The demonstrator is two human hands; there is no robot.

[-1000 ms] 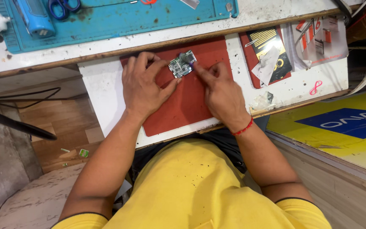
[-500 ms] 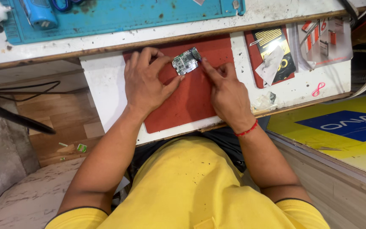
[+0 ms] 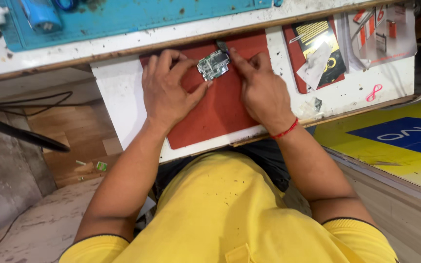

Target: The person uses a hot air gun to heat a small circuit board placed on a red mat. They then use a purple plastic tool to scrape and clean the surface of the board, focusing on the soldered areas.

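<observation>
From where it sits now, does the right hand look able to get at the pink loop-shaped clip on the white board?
Probably yes. The right hand rests on the red rectangular mat; the pink loop-shaped clip lies to its right on the white board, with bare surface between them and nothing covering it.

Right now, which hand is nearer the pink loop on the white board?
Right. The right hand rests on the red mat, on the side toward the pink loop. The left hand is across the circuit board, farther away.
</observation>
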